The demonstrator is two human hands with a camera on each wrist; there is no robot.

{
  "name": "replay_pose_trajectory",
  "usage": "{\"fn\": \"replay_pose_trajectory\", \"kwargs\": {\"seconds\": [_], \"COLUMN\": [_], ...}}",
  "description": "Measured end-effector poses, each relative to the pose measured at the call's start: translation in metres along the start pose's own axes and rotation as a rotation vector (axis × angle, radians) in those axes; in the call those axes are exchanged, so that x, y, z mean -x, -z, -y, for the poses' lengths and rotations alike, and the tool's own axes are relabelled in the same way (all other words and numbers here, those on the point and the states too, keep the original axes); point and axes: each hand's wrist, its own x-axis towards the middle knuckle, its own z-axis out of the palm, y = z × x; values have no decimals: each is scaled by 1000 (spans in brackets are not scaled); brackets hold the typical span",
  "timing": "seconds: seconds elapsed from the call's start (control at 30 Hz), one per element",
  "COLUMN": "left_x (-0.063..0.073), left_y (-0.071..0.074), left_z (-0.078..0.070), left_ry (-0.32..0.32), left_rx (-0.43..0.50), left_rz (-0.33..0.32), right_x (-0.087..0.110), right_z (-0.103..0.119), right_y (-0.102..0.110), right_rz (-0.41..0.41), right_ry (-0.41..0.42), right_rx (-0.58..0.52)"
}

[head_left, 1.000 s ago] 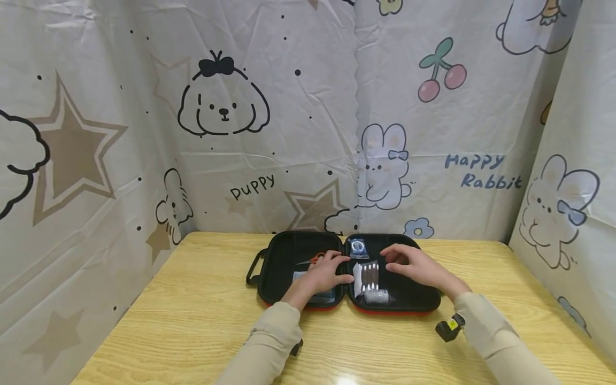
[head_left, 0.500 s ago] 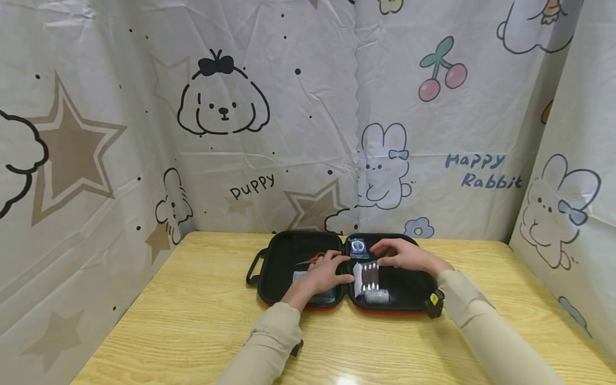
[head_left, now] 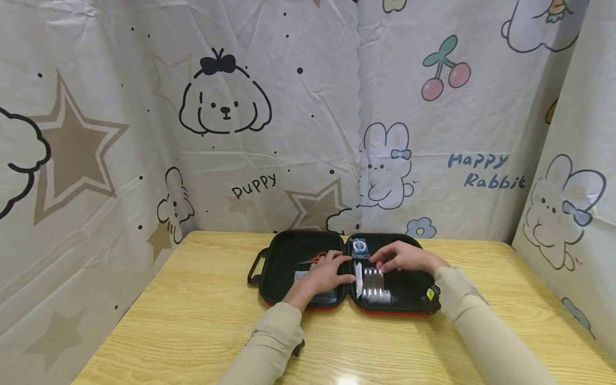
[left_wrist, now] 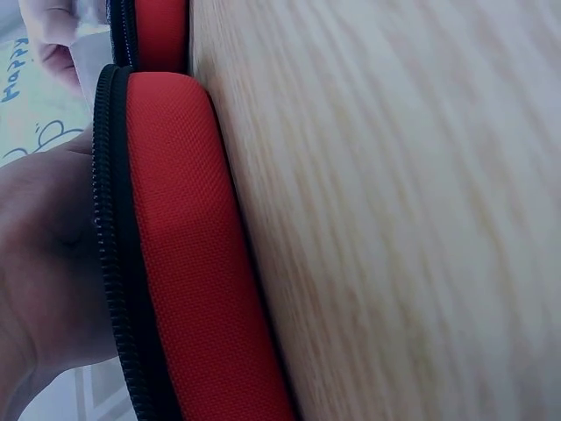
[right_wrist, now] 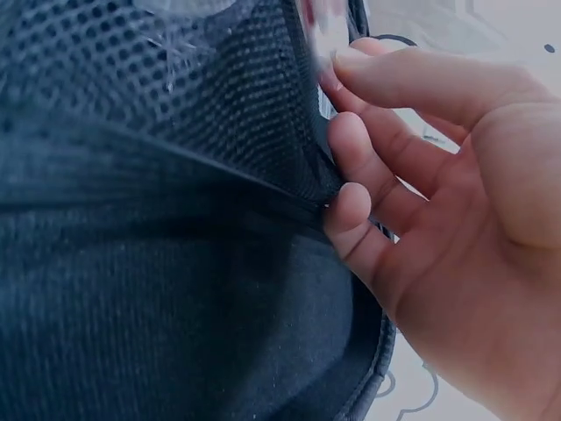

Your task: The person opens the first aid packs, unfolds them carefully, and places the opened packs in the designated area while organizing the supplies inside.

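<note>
A black case (head_left: 279, 267) with a red outside lies unfolded on the table, its two halves side by side. My right hand (head_left: 404, 258) is over the right half. Thumb and forefinger pinch the upper edge of a clear packet of cotton swabs (head_left: 373, 282); the right wrist view shows the pinch on the packet (right_wrist: 323, 35) beside black mesh (right_wrist: 237, 96). My left hand (head_left: 320, 278) rests over the left half near the hinge, fingers loosely spread, holding nothing visible. Orange-handled scissors (head_left: 315, 259) and a pale blue packet (head_left: 299, 275) lie partly hidden by it.
A small blue packet with a white ring (head_left: 359, 247) lies at the back of the right half. A slim white packet (head_left: 359, 280) and a clear wrapped roll (head_left: 382, 297) lie around the swabs. Patterned curtain (head_left: 308, 133) stands behind the wooden table (head_left: 192, 331).
My right hand has moved left and down onto the swab packet and pinched it. The packet has shifted slightly, partly covering the wrapped roll. My left hand has stayed in place.
</note>
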Motion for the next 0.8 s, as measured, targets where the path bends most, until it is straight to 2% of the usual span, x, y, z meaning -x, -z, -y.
{"fn": "replay_pose_trajectory", "kwargs": {"seconds": [0.3, 0.53, 0.67, 0.8], "left_x": [-1, 0, 0, -1], "left_y": [-1, -1, -1, -3], "left_z": [0, -1, 0, 2], "left_ry": [-3, -7, -11, -12], "left_rx": [-15, -22, -6, 7], "left_rz": [3, 2, 1, -1], "right_x": [14, 35, 43, 51], "right_z": [-11, -19, -24, -26], "right_y": [5, 16, 21, 24], "right_rz": [-24, -103, -144, -142], "right_ry": [-9, -18, -9, 22], "right_rx": [-47, -90, -90, -94]}}
